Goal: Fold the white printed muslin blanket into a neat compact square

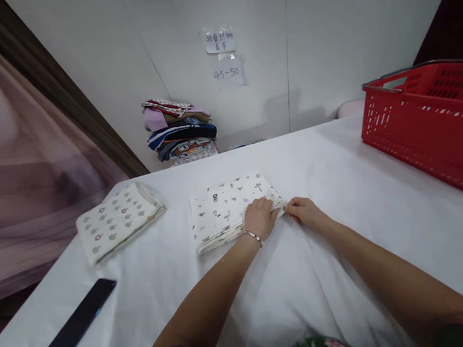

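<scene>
A white cloth with small grey and dark prints lies folded in several layers on the white-covered table. My left hand rests over its near right part, fingers bent over the fabric by the edge. Just beside it, my right hand pinches the cloth's right corner between thumb and fingertips. A second folded cloth, cream with rows of grey motifs, lies to the left, apart from both hands.
A long black flat object lies at the table's left. A red plastic basket with metal handles stands at the right. Beyond the far edge is a pile of folded textiles. Handwritten paper signs hang on the wall; a pink curtain is left.
</scene>
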Motion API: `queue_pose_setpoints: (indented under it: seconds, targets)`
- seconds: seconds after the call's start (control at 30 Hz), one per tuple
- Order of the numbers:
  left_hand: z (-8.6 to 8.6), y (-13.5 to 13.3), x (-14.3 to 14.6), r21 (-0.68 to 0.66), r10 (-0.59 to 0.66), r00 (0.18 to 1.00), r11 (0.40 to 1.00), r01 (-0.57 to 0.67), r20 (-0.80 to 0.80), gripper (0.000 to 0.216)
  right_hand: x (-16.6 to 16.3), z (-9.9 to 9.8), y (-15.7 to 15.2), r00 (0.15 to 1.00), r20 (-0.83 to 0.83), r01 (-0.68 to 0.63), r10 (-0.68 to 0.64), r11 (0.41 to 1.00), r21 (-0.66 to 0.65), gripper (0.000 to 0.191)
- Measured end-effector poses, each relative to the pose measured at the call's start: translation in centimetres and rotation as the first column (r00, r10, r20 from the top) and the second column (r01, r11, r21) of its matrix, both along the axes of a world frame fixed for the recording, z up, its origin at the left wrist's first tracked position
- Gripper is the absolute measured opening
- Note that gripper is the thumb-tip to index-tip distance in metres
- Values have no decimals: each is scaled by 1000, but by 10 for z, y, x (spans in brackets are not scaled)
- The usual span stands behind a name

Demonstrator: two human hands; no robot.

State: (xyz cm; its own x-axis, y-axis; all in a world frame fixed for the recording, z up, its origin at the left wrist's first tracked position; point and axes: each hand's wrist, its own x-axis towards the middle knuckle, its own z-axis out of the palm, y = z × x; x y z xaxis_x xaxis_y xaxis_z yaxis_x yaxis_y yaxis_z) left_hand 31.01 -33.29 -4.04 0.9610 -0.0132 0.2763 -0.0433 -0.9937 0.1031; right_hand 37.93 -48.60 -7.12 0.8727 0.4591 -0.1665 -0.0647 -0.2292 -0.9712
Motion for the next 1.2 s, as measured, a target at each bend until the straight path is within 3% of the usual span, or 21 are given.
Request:
queue_pose_setpoints:
  seconds: [0.1,0.27,0.4,0.57,0.67,0.77,0.87,0.93,1.03,1.13,1.2]
  targets:
    - [-2,-2,-4,-1,-21,1000,1000,21,17,22,1,1,1,997,-82,0,3,999,43,24]
    - [-1,-5,-6,-4,-54,998,999,54,39,51,-2,9,0,985,-168,-29,50,992,122,29]
    - [3,-2,4,-55,36,999,998,-37,-10,27,2,12,-2,990,-135,-30,50,988,150,32]
    - [10,4,16,-229,200,978,951,-208,-57,23,13,9,-13,991,92,95,-96,995,18,25]
    - [13,4,15,-236,199,979,951,-202,-37,24,11,9,-14,972,233,55,-12,982,-180,26]
    - [11,0,12,-187,157,988,970,-156,-7,23,4,12,-9,912,386,55,137,893,-447,29]
    - [6,-3,9,-109,71,997,992,-70,8,22,1,11,-4,877,446,106,180,832,-544,20]
    - [5,-3,9,-91,56,998,994,-55,13,20,2,8,-3,866,470,112,173,848,-519,16]
    - [9,-1,12,-131,114,993,985,-108,40,20,4,3,-3,876,469,84,111,923,-376,15]
    - [13,0,13,-162,170,982,975,-155,87,21,3,1,0,962,272,27,17,987,-156,17]
    - [11,-3,12,-137,148,985,981,-136,84,21,2,1,3,997,79,17,-17,1000,-2,19]
